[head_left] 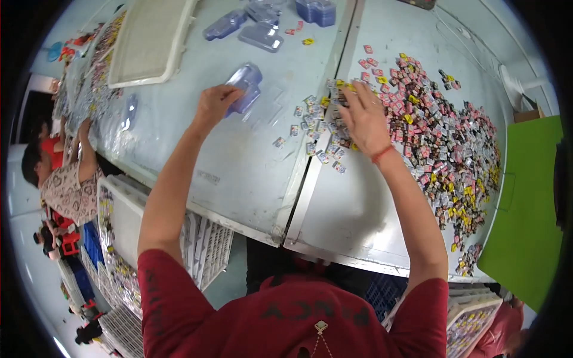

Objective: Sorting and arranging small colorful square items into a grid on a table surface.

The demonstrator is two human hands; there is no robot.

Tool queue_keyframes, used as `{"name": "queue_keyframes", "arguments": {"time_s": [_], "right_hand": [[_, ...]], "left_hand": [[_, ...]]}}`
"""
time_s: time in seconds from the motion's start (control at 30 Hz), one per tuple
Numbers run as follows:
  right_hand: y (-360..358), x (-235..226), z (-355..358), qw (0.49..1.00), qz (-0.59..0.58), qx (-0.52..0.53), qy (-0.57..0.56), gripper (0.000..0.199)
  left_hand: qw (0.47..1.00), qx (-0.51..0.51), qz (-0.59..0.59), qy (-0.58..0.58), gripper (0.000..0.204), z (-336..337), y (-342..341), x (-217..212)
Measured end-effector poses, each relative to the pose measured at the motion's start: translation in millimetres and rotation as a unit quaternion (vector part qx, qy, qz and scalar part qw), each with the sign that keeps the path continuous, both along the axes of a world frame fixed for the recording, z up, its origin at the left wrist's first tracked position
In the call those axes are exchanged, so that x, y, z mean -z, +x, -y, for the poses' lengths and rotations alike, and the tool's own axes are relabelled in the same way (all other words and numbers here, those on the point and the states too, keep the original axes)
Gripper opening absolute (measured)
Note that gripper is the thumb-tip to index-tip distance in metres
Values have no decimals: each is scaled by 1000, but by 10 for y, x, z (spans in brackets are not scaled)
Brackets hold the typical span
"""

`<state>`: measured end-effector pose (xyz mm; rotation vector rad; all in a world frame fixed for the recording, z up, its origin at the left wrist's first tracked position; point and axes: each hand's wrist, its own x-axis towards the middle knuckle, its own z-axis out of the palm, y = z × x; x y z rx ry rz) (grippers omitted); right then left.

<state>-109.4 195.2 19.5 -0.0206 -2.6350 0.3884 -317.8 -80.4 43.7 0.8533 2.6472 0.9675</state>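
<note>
My left hand [216, 106] pinches the near edge of a see-through bluish plastic blister shell [249, 80], held just above the tabletop. To the right, my right hand [365, 119] lies with fingers stretched out over small printed packets, its fingertips among them near the seam between two tables. A loose group of pale blue-and-white packets [313, 122] lies just left of that hand. On its other side spreads a big heap of small packets [430, 125] in pink, black, white and yellow. Whether my right fingers touch single packets is hard to make out.
More plastic shells [261, 37] lie at the far side, beside a stack of shells [316, 12]. A pale tray [149, 45] stands far left. A green panel [528, 203] borders the right. Crates [206, 250] sit below the table edge; a co-worker [71, 179] is at left.
</note>
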Motion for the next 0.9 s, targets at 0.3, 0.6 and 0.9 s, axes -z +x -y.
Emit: {"name": "queue_keyframes", "arguments": {"time_s": [0.3, 0.6, 0.9], "right_hand": [[1377, 6, 456, 997, -39, 30, -58, 29], [1972, -99, 1073, 711, 35, 41, -701, 55], [2263, 121, 1054, 560, 19, 66, -826, 67]], "left_hand": [[960, -62, -267, -55, 17, -200, 430, -229], [941, 179, -174, 230, 15, -463, 2758, -153], [945, 189, 191, 185, 12, -559, 3155, 229]]}}
